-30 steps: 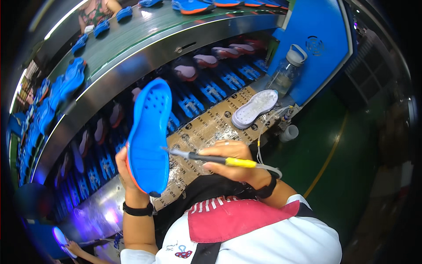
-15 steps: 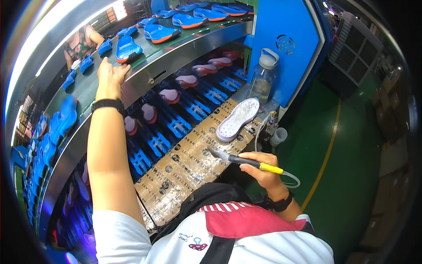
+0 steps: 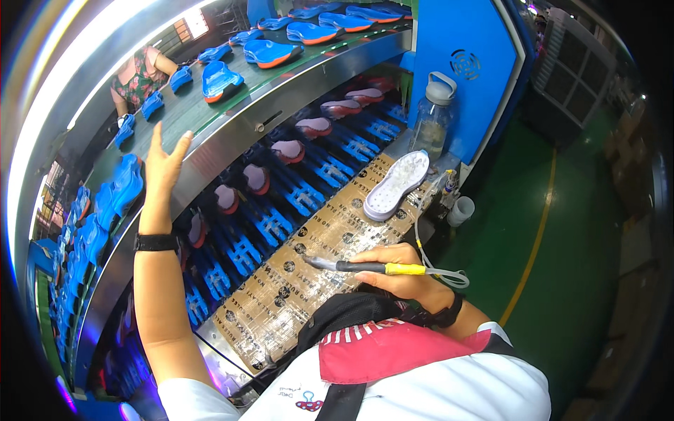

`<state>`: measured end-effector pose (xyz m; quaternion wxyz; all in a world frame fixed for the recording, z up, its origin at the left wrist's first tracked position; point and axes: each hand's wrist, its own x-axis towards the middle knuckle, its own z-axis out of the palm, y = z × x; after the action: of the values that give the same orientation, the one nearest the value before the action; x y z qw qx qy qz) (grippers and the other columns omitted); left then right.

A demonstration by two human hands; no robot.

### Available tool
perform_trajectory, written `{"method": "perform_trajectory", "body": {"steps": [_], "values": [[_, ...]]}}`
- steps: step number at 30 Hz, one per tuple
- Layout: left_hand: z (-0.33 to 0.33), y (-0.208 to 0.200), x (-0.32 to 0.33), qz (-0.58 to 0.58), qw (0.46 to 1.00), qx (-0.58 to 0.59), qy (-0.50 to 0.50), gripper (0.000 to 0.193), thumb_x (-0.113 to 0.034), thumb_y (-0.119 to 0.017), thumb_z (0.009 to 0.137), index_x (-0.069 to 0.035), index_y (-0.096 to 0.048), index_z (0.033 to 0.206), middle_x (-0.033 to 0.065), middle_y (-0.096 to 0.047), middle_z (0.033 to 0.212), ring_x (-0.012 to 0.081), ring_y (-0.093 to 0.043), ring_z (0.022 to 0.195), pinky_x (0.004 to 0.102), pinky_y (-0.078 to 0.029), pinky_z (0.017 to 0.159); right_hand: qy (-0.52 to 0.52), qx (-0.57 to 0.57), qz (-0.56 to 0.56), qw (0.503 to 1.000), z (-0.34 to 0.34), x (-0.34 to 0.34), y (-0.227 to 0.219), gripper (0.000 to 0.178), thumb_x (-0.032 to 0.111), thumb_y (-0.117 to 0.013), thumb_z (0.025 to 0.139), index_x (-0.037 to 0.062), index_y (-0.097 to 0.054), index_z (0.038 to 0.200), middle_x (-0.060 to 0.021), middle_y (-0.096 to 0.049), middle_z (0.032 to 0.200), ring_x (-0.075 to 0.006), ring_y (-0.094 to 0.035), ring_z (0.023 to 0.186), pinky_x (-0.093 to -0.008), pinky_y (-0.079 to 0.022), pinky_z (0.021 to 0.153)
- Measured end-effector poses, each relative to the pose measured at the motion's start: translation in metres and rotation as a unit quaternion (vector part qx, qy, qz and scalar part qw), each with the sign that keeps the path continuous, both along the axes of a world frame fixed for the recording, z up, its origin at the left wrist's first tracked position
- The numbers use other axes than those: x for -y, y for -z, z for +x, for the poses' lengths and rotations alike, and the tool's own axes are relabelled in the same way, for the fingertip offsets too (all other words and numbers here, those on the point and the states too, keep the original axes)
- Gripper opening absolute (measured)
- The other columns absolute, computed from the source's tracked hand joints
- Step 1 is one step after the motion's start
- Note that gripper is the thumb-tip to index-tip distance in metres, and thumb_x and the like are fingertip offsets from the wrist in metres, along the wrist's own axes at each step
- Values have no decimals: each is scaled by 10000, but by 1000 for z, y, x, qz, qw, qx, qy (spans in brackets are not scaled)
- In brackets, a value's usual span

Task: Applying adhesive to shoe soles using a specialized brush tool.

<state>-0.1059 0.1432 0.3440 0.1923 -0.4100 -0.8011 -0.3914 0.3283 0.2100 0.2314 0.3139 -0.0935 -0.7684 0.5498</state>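
Observation:
My left hand (image 3: 167,158) reaches over the near edge of the green conveyor belt (image 3: 193,119). Its thumb and fingers are spread and hold nothing. Just beyond it lies a blue shoe piece with an orange underside (image 3: 221,80), and a cluster of similar blue pieces (image 3: 126,184) lies to its left. In my right hand (image 3: 401,274) is a brush (image 3: 361,266) with a black and yellow handle and a thin clear tube running from its end. The brush tip hovers over, or touches, a cardboard-covered ledge (image 3: 281,309); I cannot tell which. Farther along that ledge rests a white shoe sole (image 3: 397,185).
Below the belt, pinkish soles (image 3: 288,151) sit on a lower level near blue brackets (image 3: 274,223). A clear bottle (image 3: 431,126) stands beside the blue machine housing (image 3: 467,77). A white cup (image 3: 461,210) is at the ledge's right. Across the belt is another person (image 3: 140,81).
My left hand has drawn back from the blue shoe piece toward the belt's near edge, its fingers spreading. My right hand has moved the brush leftward and nearer over the ledge.

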Motion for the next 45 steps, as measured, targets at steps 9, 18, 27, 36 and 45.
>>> {"method": "perform_trajectory", "body": {"steps": [9, 18, 27, 36, 45], "values": [[-2, -35, 56, -72, 927, -263, -258, 690, -455, -642, 796, -94, -455, 1353, 275, -440, 1339, 419, -397, 1256, 468, -379, 996, 50, 4, -12, 999, 28, -3, 3, 268, 34, -729, 760, -25, -659, 1012, -117, -690, 812, -138, -667, 692, -232, -511, 621], [21, 0, 135, -23, 958, -259, -121, 138, -115, -630, 860, 21, -647, 848, 157, -630, 860, 269, -583, 832, 346, -450, 766, 30, -37, -162, 986, 8, -11, 4, 266, 65, -666, 826, -37, -643, 1070, -74, -677, 826, -92, -612, 739, -237, -486, 681], [129, 33, 110, 652, 604, 454, 56, 617, -358, -477, 844, 12, -388, 1330, 245, -399, 1384, 412, -366, 1297, 623, -287, 1027, -72, -181, -436, 879, -38, -13, 5, 298, 154, -638, 886, -31, -594, 1115, -85, -665, 845, -104, -635, 736, -194, -445, 596], [122, 90, 97, 412, 437, 627, 496, 673, -433, -549, 868, -9, -346, 1350, 247, -382, 1344, 409, -394, 1241, 584, -416, 952, -104, -186, -445, 870, -53, -10, -7, 288, 135, -650, 874, -29, -610, 1106, -79, -669, 854, -95, -624, 727, -191, -452, 608], [207, 186, 103, 389, 380, 747, 383, 719, -631, -437, 856, -46, -480, 1271, 191, -592, 1146, 392, -618, 968, 572, -513, 818, -61, -96, -79, 990, -68, 15, -33, 201, 71, -689, 774, -5, -674, 960, -55, -677, 770, -64, -596, 636, -208, -446, 553]]}}
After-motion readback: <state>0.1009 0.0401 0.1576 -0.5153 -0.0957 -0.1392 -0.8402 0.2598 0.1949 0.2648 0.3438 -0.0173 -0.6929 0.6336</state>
